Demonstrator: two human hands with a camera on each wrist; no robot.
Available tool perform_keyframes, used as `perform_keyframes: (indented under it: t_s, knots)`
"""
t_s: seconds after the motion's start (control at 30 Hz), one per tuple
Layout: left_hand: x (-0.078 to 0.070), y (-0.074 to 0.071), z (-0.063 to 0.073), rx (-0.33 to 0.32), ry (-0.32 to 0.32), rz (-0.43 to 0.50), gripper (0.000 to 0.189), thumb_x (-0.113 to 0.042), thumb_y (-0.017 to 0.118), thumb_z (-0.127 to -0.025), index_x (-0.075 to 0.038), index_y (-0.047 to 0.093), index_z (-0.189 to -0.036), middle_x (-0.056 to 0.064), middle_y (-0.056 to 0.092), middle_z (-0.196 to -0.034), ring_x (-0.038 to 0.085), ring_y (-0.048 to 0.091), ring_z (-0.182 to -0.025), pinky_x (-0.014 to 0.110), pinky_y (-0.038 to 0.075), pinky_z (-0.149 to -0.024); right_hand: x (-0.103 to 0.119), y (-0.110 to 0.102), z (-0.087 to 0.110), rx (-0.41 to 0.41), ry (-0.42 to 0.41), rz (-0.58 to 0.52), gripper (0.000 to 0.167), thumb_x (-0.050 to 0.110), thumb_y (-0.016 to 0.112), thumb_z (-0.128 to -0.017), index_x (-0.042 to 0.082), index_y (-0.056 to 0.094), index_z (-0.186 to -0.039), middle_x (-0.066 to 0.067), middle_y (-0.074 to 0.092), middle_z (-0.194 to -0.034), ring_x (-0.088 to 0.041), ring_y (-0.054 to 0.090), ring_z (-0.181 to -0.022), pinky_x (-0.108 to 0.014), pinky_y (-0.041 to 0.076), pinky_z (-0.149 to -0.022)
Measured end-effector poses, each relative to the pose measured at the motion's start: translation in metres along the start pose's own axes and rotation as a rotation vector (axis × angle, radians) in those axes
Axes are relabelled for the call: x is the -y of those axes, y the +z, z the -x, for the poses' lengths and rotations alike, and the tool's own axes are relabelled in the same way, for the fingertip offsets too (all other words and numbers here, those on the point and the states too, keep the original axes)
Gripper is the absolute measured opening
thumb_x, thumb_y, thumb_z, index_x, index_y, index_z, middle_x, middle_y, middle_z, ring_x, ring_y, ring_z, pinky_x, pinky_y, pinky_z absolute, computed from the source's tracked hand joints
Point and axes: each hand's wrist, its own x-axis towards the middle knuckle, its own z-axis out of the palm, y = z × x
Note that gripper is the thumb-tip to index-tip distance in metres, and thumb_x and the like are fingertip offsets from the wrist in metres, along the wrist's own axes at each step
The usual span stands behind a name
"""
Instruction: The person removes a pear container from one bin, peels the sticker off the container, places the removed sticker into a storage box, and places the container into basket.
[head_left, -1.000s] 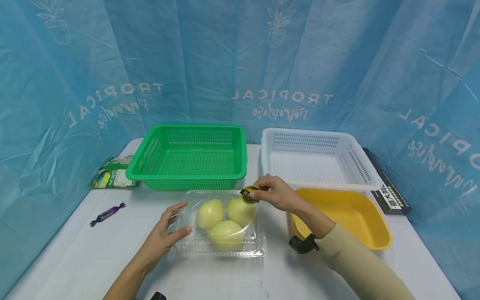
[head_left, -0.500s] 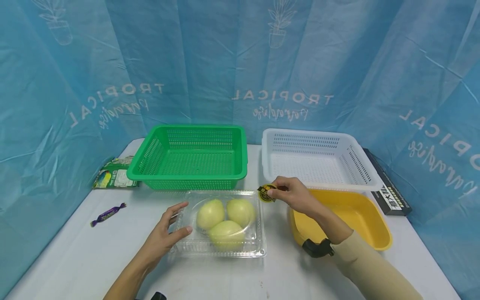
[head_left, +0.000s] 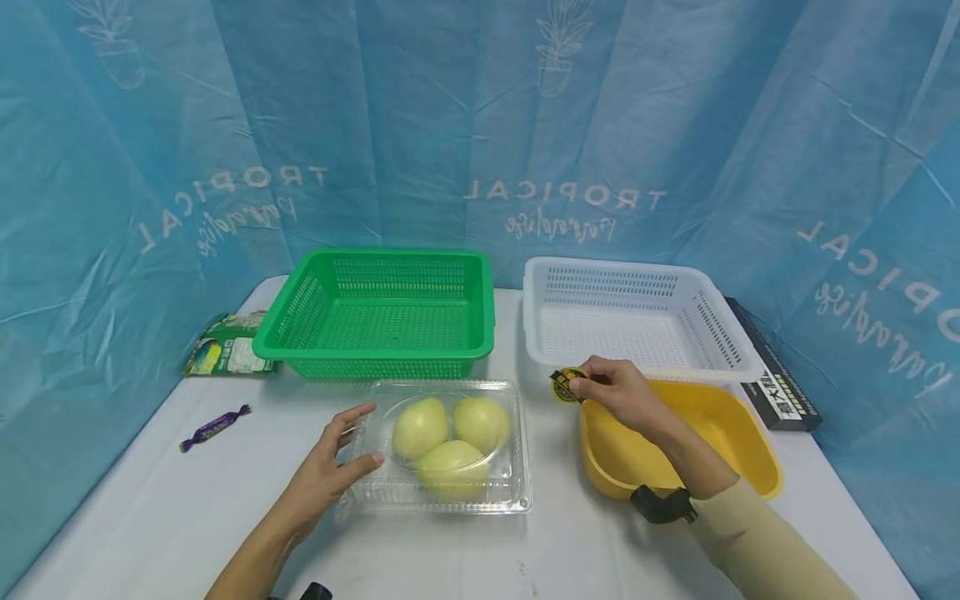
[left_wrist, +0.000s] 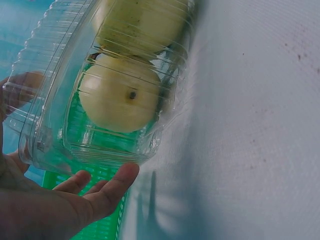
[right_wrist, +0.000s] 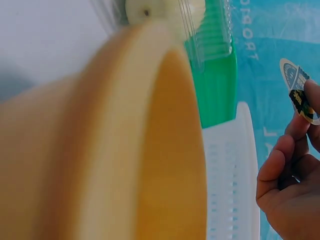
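A clear plastic clamshell box on the white table holds three pale green-yellow fruits, pear-like with dark end spots in the left wrist view. My left hand rests at the box's left end, thumb and fingers spread and fairly straight along its edge. In the left wrist view, fingertips lie right at the box's lower edge. My right hand pinches a round black-and-yellow sticker between thumb and finger, held up over the near left corner of the yellow basin. The right wrist view shows the sticker edge-tilted.
Behind the box stands a green basket, with a white basket to its right. A black box lies at the far right. On the left are a green packet and a purple-wrapped candy.
My right hand has moved right with the sticker, from above the box's far right corner to the yellow basin's near left side. My left hand and the box have stayed put.
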Motion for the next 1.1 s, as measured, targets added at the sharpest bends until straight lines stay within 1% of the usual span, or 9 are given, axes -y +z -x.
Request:
perform_keyframes:
  t_s: [0.07,0.23,0.47,0.57,0.67,0.73,0.9,1.03,1.1]
  knots:
    - [0.0,0.0,0.0,0.001,0.003,-0.002,0.066,-0.027,0.062,-0.091,-0.029,0.025,-0.146,0.014,0.008,-0.158,0.047,0.011,-0.142,0.068,0.037,-0.096,-0.004,-0.003,0.002,-0.012,0.011,-0.008,0.022,0.024,0.064,-0.09,0.002,0.064,-0.084,-0.008,0.06,-0.087,-0.011,0.047,-0.071,-0.024,0.04,-0.061]
    - [0.0,0.0,0.0,0.0,0.006,-0.005,0.067,-0.028,0.063,-0.09,-0.028,0.026,-0.146,0.015,0.008,-0.158,0.047,0.011,-0.142,0.069,0.036,-0.097,-0.014,-0.012,0.011,-0.045,0.038,-0.012,0.024,0.025,0.063,-0.091,0.001,0.064,-0.086,-0.007,0.062,-0.088,-0.01,0.048,-0.074,-0.025,0.043,-0.064]
    - [-0.001,0.0,0.0,-0.001,0.001,-0.002,0.067,-0.029,0.064,-0.09,-0.029,0.026,-0.146,0.015,0.008,-0.158,0.047,0.011,-0.142,0.069,0.035,-0.097,-0.025,-0.026,0.023,-0.109,0.067,0.032,0.028,0.027,0.063,-0.091,-0.001,0.064,-0.087,-0.002,0.06,-0.086,-0.01,0.048,-0.075,-0.022,0.042,-0.064]
    - [-0.001,0.0,0.0,0.0,-0.002,0.0,0.068,-0.031,0.064,-0.09,-0.029,0.026,-0.146,0.015,0.008,-0.158,0.047,0.011,-0.142,0.069,0.034,-0.097,-0.029,-0.031,0.028,-0.123,0.089,0.051,0.029,0.029,0.062,-0.092,0.0,0.064,-0.089,-0.004,0.062,-0.089,-0.01,0.05,-0.077,-0.021,0.044,-0.066]
    - [0.0,0.0,0.0,0.0,-0.002,-0.001,0.068,-0.031,0.064,-0.09,-0.029,0.026,-0.146,0.014,0.008,-0.158,0.047,0.012,-0.142,0.069,0.034,-0.098,-0.033,-0.035,0.033,-0.134,0.111,0.068,0.03,0.032,0.061,-0.092,0.002,0.064,-0.09,-0.006,0.063,-0.091,-0.01,0.052,-0.079,-0.022,0.048,-0.07]
    - [0.0,0.0,0.0,-0.001,-0.001,-0.002,0.068,-0.031,0.064,-0.089,-0.029,0.026,-0.146,0.014,0.008,-0.158,0.047,0.012,-0.142,0.069,0.034,-0.097,-0.036,-0.037,0.036,-0.143,0.123,0.08,0.029,0.033,0.061,-0.092,0.004,0.064,-0.089,-0.007,0.064,-0.091,-0.01,0.052,-0.08,-0.024,0.048,-0.071]
    - [0.001,-0.001,0.0,0.0,0.006,0.001,0.069,-0.032,0.064,-0.089,-0.029,0.026,-0.146,0.014,0.007,-0.158,0.047,0.011,-0.142,0.07,0.035,-0.097,-0.045,-0.04,0.041,-0.166,0.144,0.099,0.027,0.033,0.061,-0.091,0.007,0.063,-0.086,-0.006,0.064,-0.087,-0.014,0.052,-0.078,-0.028,0.048,-0.07]
    - [0.001,-0.001,0.0,0.003,0.009,0.005,0.068,-0.032,0.064,-0.089,-0.029,0.026,-0.146,0.014,0.007,-0.158,0.048,0.011,-0.142,0.07,0.034,-0.097,-0.052,-0.043,0.046,-0.174,0.148,0.114,0.028,0.033,0.061,-0.091,0.005,0.064,-0.086,-0.006,0.064,-0.085,-0.012,0.052,-0.075,-0.028,0.05,-0.07]
    - [0.002,-0.001,0.0,0.004,0.009,0.005,0.068,-0.032,0.064,-0.089,-0.029,0.026,-0.146,0.014,0.007,-0.158,0.048,0.011,-0.142,0.07,0.034,-0.097,-0.056,-0.045,0.049,-0.175,0.16,0.121,0.031,0.033,0.061,-0.092,0.003,0.064,-0.088,-0.006,0.063,-0.084,-0.01,0.049,-0.071,-0.026,0.048,-0.066]
